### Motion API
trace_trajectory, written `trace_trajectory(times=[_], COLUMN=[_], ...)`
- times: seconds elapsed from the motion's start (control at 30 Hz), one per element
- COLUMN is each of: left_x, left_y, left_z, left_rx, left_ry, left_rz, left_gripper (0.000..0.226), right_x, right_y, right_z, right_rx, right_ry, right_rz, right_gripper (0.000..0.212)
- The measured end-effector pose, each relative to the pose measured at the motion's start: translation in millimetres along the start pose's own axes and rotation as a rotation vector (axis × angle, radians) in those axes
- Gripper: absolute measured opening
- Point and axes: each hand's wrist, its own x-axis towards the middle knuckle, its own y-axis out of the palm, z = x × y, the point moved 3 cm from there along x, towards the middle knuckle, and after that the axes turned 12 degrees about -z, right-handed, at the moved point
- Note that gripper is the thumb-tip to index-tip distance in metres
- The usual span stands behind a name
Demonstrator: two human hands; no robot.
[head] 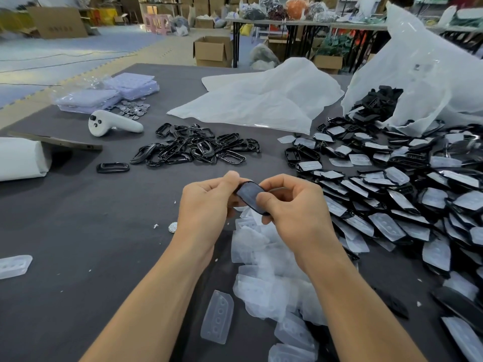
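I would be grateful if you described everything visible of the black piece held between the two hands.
The black piece is a flat, plastic-looking shell with rounded corners, a dull greyish face and a glossy rim. It is tilted above the grey table. The left hand pinches its upper end; the right hand grips its lower side.

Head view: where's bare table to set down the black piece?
Widest bare table: left of the left hand, between the single black frame and the left-edge clear insert. Narrower strip: between the frame pile and the held black piece. Crowded: insert heap under the wrists, shell pile beside the right hand.
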Motion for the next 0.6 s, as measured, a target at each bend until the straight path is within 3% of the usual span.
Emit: trace_trajectory(times=[0.17, 0.5, 0.6], left_x=[3.8, 4.3, 1.3], left_y=[-5.7, -6.2, -2.0], left_z=[1.5, 1.5, 3.3], left_rx=[0.161, 0.179, 0.207], left_ry=[0.062, 0.090, 0.082], left_rz=[0.053, -0.038, 0.037], left_gripper=[0.014, 0.034, 0.016], right_x=[1.5, 1.9, 3.4], right_y=[-3.1, -5.7, -7.7], right_z=[-1.0, -0.6, 0.4], right_rx=[0.000, 0.099, 0.107], right_ry=[-0.005, 0.001, -0.008], right_rz=[-0.011, -0.105, -0.129], right_gripper=[0.022, 0.025, 0.031])
